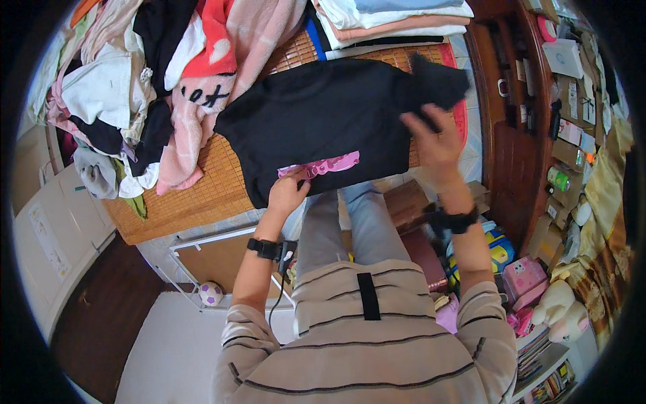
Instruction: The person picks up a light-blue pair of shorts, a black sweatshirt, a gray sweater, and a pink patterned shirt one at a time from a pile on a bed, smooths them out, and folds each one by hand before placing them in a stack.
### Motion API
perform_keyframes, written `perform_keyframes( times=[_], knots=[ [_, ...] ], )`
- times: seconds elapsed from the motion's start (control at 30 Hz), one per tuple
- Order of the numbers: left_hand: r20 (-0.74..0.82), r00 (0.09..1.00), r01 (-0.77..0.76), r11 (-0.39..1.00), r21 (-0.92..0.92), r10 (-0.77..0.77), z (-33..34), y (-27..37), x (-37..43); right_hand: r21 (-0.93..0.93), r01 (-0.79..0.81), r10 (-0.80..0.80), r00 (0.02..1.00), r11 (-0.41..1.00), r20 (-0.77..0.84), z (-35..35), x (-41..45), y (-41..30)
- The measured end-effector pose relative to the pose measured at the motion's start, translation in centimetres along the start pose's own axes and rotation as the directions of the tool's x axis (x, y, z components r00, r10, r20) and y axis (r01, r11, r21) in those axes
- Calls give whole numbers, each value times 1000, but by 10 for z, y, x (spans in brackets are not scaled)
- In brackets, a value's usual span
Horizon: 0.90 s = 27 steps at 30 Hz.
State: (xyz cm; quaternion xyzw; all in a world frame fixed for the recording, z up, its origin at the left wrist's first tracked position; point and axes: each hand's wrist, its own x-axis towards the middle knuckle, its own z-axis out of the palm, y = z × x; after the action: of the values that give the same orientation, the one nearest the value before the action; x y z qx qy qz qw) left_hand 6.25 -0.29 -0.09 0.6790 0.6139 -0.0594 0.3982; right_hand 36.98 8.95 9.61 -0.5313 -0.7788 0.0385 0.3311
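A black shirt [323, 111] with a pink print lies spread across the near part of a woven mat, its lower edge by my legs. My left hand [290, 193] is at the near edge beside the print, thumb and fingers drawn together on the fabric. On the right, my right hand [436, 136] is blurred, with its fingers spread just below a black sleeve [439, 83]. That sleeve is blurred too and sticks out past the shirt's right side. Dark cloth shows between those fingers, but no grip on it is visible.
Loose clothes [101, 86] are heaped at the left of the woven mat [217, 187], next to a pink fleece garment [192, 121]. Folded clothes [393, 25] form a stack at the back. A dark wooden cabinet [509, 136] stands right. Below are a framed board [217, 262] and a ball [210, 294].
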Motion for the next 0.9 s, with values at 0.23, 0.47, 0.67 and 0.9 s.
perform_keyframes(
  times=[0.23, 0.47, 0.67, 0.9],
  knots=[
    [-135, 991, -118, -555, -824, -9, -74, 15, 13, 513, 13, -171, 949, 859, 263, 110, -28, -140],
    [-182, 983, -154, -512, -845, 5, -79, -20, 10, 497, 3, -258, 857, 868, 445, 122, -49, -201],
    [-61, 982, -83, -118, -989, -177, -94, -35, 7, 505, -6, -236, 879, 863, 414, 137, -54, -175],
    [-93, 958, -90, 24, -996, -272, -81, -93, 21, -52, -238, 237, 875, 970, 422, 124, -51, -80]
  ],
)
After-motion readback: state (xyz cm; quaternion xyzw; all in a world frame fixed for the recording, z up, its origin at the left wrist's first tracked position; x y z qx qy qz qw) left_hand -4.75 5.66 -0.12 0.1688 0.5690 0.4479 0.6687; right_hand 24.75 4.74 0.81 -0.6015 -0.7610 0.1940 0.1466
